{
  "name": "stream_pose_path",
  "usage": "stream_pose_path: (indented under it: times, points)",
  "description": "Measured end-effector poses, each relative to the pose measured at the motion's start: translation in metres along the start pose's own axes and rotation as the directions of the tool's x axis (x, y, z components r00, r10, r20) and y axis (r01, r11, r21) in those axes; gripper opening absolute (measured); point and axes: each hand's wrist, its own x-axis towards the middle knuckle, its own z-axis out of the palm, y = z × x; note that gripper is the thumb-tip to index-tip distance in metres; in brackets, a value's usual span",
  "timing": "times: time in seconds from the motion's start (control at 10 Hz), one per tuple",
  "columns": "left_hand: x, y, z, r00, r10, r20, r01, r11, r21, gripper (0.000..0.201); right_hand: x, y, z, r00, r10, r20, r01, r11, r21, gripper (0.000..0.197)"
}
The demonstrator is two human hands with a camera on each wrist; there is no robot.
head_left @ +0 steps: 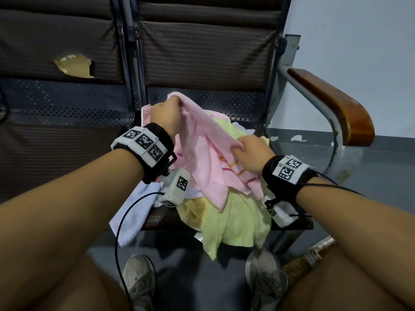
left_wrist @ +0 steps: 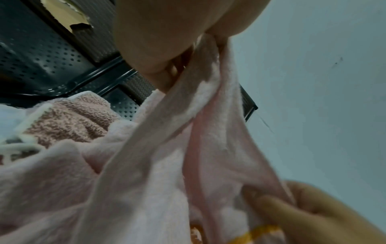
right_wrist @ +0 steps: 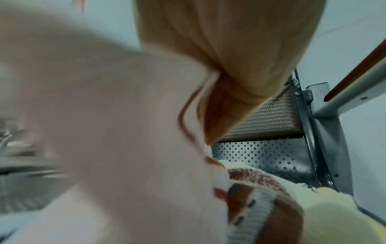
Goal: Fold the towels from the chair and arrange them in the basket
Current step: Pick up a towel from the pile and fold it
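Grip: both hands were closed on one pink towel (head_left: 202,142). A top corner was pinched by the left hand (head_left: 166,115), raised near the seat back; a lower part of the same edge was gripped by the right hand (head_left: 251,151).

Reason for the hold: the towel appeared to be lifted clear of the pile so that an edge could be found and stretched between the hands before folding; this is a judgement.

Direction of the towel: its long axis was slanted from the upper left, at the left hand, down to the lower right, at the right hand. Loose cloth was left hanging below, with striped trim (head_left: 233,163) shown near the right hand.

Location: the towel was held above the chair seat (head_left: 224,104), over a heap of unfolded towels. A yellow-green towel (head_left: 235,221) was draped over the front edge, and a white towel (head_left: 134,214) was hung off the left side.

Chair: a wooden armrest (head_left: 332,104) was seen on the right.

Basket: only something woven was glimpsed by the right leg; whether it was the basket could not be told.

Progress: folding was judged not yet begun.
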Motion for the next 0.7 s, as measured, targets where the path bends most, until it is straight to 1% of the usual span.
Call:
stream_pose_path:
  times: [0.1, 0.2, 0.3, 0.4, 0.5, 0.6, 0.7]
  points:
    - [0.008, -0.005, -0.006, 0.998, -0.044, 0.034, 0.041, 0.996, 0.078, 0.050, 0.000, -0.007, -0.012, 0.958, -0.058, -0.282, 0.131, 0.960, 0.249, 0.021]
    - [0.010, -0.005, -0.011, 0.998, -0.057, 0.031, 0.053, 0.993, 0.110, 0.048, -0.006, -0.016, -0.013, 0.941, -0.238, -0.239, 0.287, 0.938, 0.195, 0.044]
    - [0.013, -0.010, -0.010, 0.998, -0.053, 0.017, 0.054, 0.997, -0.052, 0.043, -0.014, -0.024, -0.004, 0.936, -0.347, 0.058, 0.337, 0.932, 0.136, 0.040]
    - [0.015, -0.010, -0.009, 0.999, -0.046, -0.013, 0.042, 0.972, -0.230, 0.046, -0.015, -0.026, 0.009, 0.900, -0.392, 0.189, 0.398, 0.917, 0.007, 0.037]
    - [0.023, -0.007, -0.014, 0.999, -0.035, 0.029, 0.040, 0.979, -0.201, 0.036, -0.009, -0.027, 0.008, 0.906, -0.413, 0.091, 0.411, 0.911, 0.040, 0.037]
    - [0.034, -0.006, -0.024, 0.997, -0.070, -0.035, 0.059, 0.969, -0.240, 0.035, -0.006, -0.024, 0.004, 0.878, -0.479, 0.013, 0.477, 0.876, 0.065, 0.042]
    - [0.033, -0.013, -0.034, 0.989, -0.089, -0.119, 0.059, 0.971, -0.231, 0.014, -0.008, -0.023, 0.006, 0.854, -0.517, 0.066, 0.515, 0.856, 0.045, 0.052]
